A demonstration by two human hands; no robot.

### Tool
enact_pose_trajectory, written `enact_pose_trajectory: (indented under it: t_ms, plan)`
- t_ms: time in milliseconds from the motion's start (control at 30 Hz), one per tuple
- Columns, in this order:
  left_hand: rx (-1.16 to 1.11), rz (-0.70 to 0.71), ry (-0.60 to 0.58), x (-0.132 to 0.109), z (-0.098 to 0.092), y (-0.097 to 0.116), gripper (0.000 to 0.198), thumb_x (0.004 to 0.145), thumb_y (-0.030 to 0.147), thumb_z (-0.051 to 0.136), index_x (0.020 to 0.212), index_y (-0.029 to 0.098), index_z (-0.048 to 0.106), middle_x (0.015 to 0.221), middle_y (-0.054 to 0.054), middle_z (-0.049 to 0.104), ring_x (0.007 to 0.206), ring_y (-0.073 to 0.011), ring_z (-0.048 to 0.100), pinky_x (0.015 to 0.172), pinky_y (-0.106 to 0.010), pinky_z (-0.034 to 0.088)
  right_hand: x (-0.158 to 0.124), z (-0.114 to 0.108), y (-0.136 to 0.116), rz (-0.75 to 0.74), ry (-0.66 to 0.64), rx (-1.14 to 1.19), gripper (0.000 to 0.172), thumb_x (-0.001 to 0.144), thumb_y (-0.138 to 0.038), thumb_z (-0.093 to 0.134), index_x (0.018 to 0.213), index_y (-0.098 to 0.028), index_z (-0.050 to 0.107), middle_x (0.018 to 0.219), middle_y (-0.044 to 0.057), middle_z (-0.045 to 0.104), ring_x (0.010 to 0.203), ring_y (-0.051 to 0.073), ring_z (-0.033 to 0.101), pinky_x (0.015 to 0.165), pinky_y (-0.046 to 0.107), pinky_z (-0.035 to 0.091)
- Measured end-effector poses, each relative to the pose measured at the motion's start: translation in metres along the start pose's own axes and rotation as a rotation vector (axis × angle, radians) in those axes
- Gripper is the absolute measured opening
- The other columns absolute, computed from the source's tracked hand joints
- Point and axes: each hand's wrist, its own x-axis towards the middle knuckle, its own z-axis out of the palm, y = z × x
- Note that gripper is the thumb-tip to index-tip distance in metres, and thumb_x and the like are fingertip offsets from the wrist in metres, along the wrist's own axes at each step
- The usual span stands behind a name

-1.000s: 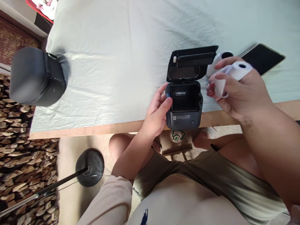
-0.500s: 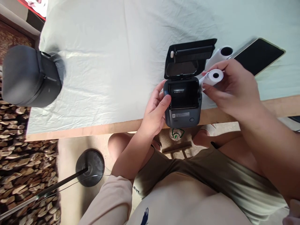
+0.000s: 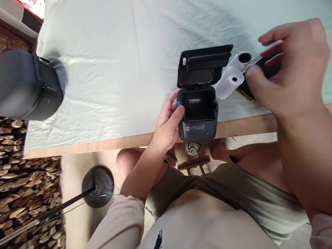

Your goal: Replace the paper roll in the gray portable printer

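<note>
In the head view my left hand (image 3: 169, 124) grips the left side of a dark portable label printer (image 3: 197, 129) at the table's front edge. The printer's lid (image 3: 204, 65) is swung up, and its paper bay looks empty. To the right of it, a small white paper roll (image 3: 228, 84) lies on the cloth. A second paper roll (image 3: 238, 61) with a wider core lies just behind. My right hand (image 3: 295, 65) is raised to the right of the rolls, fingers apart and holding nothing. Beneath it a dark tablet (image 3: 271, 67) is partly hidden.
A dark zipped case (image 3: 28, 84) stands at the left end of the table. Pale cloth (image 3: 116, 76) covers the tabletop, whose bare wooden edge (image 3: 85, 145) faces me. On the floor at left is a round black stand base (image 3: 98, 186) with a slanted pole.
My right hand has let go of the small paper roll, which now rests on the cloth, and has moved up and right over the tablet. My left hand keeps its grip on the printer.
</note>
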Motion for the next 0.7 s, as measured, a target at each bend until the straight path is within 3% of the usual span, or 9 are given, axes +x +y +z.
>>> enact_pose_trajectory:
  t_ms: [67, 167, 300, 467, 600, 700]
  plan:
    - [0.005, 0.009, -0.001, 0.001, 0.0, 0.0, 0.068, 0.1, 0.067, 0.1, 0.152, 0.033, 0.072, 0.146, -0.006, 0.087, 0.158, -0.0381, 0.077, 0.132, -0.052, 0.067, 0.013, 0.005, -0.003, 0.097, -0.077, -0.072, 0.06, 0.096, -0.013, 0.078, 0.155, -0.023, 0.082, 0.161, 0.021, 0.073, 0.136, 0.031, 0.082, 0.121, 0.049, 0.064]
    - [0.031, 0.019, 0.008, 0.003, 0.0, 0.0, 0.071, 0.098, 0.069, 0.101, 0.151, 0.032, 0.073, 0.139, -0.006, 0.088, 0.15, -0.0364, 0.081, 0.126, -0.048, 0.069, 0.027, 0.009, -0.012, 0.214, -0.208, -0.1, 0.043, 0.107, -0.015, 0.077, 0.148, -0.025, 0.087, 0.15, 0.016, 0.08, 0.128, 0.026, 0.081, 0.133, 0.052, 0.056]
    - [0.065, 0.019, 0.044, 0.003, 0.0, 0.0, 0.071, 0.097, 0.069, 0.101, 0.151, 0.033, 0.074, 0.137, -0.005, 0.087, 0.138, -0.0316, 0.084, 0.113, -0.04, 0.071, 0.03, 0.003, -0.024, 0.363, -0.253, -0.052, 0.041, 0.106, -0.013, 0.083, 0.146, -0.022, 0.084, 0.138, 0.011, 0.085, 0.12, 0.02, 0.08, 0.126, 0.045, 0.058]
    - [0.068, 0.006, 0.047, 0.002, -0.001, 0.001, 0.071, 0.098, 0.07, 0.1, 0.153, 0.033, 0.074, 0.154, -0.007, 0.083, 0.149, -0.0339, 0.079, 0.12, -0.043, 0.069, 0.027, 0.0, -0.02, 0.452, -0.094, 0.082, 0.043, 0.093, -0.004, 0.092, 0.133, -0.017, 0.083, 0.124, 0.005, 0.086, 0.087, 0.009, 0.071, 0.095, 0.036, 0.059]
    - [0.078, 0.016, 0.039, 0.002, -0.002, 0.0, 0.076, 0.096, 0.073, 0.1, 0.154, 0.033, 0.072, 0.146, -0.006, 0.085, 0.15, -0.0364, 0.08, 0.124, -0.047, 0.068, 0.026, 0.005, -0.019, 0.566, 0.1, 0.401, 0.029, 0.087, 0.007, 0.084, 0.103, -0.017, 0.078, 0.093, -0.002, 0.077, 0.074, 0.007, 0.063, 0.074, 0.029, 0.054]
    - [0.055, 0.01, 0.019, 0.003, -0.002, 0.0, 0.073, 0.098, 0.071, 0.1, 0.154, 0.034, 0.072, 0.138, -0.006, 0.087, 0.147, -0.0375, 0.082, 0.125, -0.05, 0.068, 0.029, 0.007, -0.023, 0.657, 0.209, 0.584, 0.025, 0.094, 0.006, 0.068, 0.097, -0.018, 0.07, 0.087, 0.0, 0.07, 0.072, 0.011, 0.065, 0.064, 0.029, 0.056]
